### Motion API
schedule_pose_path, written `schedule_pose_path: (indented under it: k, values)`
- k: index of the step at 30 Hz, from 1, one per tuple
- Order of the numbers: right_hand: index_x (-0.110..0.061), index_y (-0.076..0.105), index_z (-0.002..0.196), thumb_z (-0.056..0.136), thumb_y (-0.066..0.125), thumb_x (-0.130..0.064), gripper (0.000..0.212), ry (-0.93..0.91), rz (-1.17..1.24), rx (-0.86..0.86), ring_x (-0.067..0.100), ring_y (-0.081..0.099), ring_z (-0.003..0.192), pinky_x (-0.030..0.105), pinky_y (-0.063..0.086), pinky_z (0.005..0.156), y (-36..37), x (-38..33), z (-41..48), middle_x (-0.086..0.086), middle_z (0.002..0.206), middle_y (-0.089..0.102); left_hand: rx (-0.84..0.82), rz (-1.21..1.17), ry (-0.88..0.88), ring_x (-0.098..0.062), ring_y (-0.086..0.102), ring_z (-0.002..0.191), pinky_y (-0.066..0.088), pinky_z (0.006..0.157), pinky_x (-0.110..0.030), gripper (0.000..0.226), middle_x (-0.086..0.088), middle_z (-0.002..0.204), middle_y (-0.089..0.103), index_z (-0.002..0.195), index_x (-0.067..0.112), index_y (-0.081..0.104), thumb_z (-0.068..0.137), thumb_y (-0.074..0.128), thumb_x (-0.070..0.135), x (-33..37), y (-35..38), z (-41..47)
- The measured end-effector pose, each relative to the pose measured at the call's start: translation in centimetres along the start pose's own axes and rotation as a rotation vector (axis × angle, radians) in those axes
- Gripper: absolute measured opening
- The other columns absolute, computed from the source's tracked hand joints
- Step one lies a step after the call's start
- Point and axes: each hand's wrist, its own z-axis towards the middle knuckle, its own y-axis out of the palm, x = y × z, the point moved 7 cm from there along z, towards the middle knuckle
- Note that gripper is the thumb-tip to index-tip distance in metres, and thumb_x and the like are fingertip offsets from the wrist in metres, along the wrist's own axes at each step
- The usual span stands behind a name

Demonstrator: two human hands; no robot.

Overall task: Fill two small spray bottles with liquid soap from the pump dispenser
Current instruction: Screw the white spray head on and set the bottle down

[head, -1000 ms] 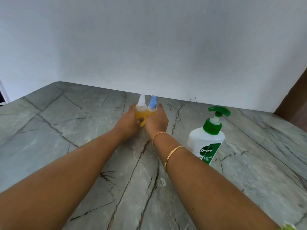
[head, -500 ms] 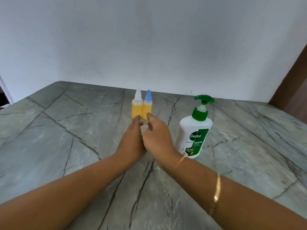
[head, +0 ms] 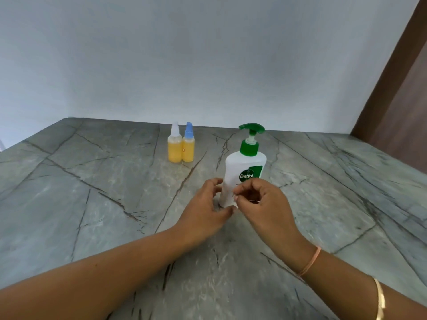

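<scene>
Both forearms bare — no sleeves in view. Left hand (head: 203, 211) and its wrist unadorned. Right hand (head: 268, 209) carries no rings that show; thin pinkish-orange band (head: 310, 262) circles right wrist. Higher up same forearm — narrow gold bangle (head: 380, 299), smooth, shiny.

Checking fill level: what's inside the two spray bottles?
Both spray bottles hold yellow liquid up to their shoulders, caps on. Nothing hides them; both hands are away, by the dispenser.
</scene>
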Motion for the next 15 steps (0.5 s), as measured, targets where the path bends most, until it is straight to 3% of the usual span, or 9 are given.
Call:
schedule_pose_path:
  k: [5, 8, 11, 13, 15]
  values:
    - [-0.022, 0.047, 0.099, 0.073, 0.070, -0.007, 0.037, 0.098, -0.032, 0.116, 0.013, 0.055, 0.090, 0.016, 0.043, 0.069, -2.2, 2.9, 1.2, 0.002, 0.100, 0.055, 0.025, -0.019, -0.029, -0.009, 0.044, 0.122, 0.040, 0.097, -0.025, 0.059, 0.006, 0.134, 0.048, 0.132, 0.025, 0.034, 0.082, 0.066, 0.027, -0.5, 0.5, 0.5]
    - [-0.024, 0.038, 0.117, 0.072, 0.072, -0.005, 0.059, 0.226, 0.054, 0.050, 0.015, 0.046, 0.106, 0.026, 0.043, 0.085, -1.7, 4.4, 2.3, 0.003, 0.120, 0.046, 0.046, 0.012, -0.018, -0.002, 0.040, 0.113, 0.039, 0.089, -0.020, 0.058, 0.007, 0.132, 0.047, 0.132, 0.025, 0.033, 0.083, 0.064, 0.029, -0.3, 0.9, 1.0]
    - [-0.020, 0.032, 0.130, 0.072, 0.072, 0.000, 0.074, 0.297, 0.170, -0.034, 0.018, 0.041, 0.116, 0.034, 0.040, 0.096, -0.6, 5.3, 3.1, 0.003, 0.126, 0.043, 0.057, 0.035, -0.007, -0.004, 0.044, 0.110, 0.041, 0.086, -0.020, 0.054, 0.005, 0.128, 0.049, 0.129, 0.024, 0.034, 0.084, 0.063, 0.025, -0.3, 1.4, 1.5]
    - [-0.021, 0.032, 0.129, 0.071, 0.072, 0.002, 0.074, 0.285, 0.210, -0.069, 0.017, 0.045, 0.113, 0.032, 0.042, 0.092, 0.1, 5.4, 3.4, 0.000, 0.119, 0.047, 0.067, 0.047, -0.010, -0.007, 0.047, 0.109, 0.042, 0.087, -0.022, 0.051, 0.003, 0.127, 0.051, 0.129, 0.023, 0.035, 0.085, 0.062, 0.023, -0.4, 1.6, 2.0]
    - [-0.025, 0.035, 0.119, 0.071, 0.071, 0.002, 0.066, 0.260, 0.220, -0.082, 0.014, 0.052, 0.102, 0.024, 0.046, 0.079, 0.5, 5.4, 3.7, -0.005, 0.107, 0.051, 0.078, 0.042, -0.015, -0.011, 0.051, 0.109, 0.043, 0.086, -0.023, 0.048, 0.001, 0.126, 0.053, 0.128, 0.021, 0.036, 0.086, 0.061, 0.022, -0.5, 1.5, 2.5]
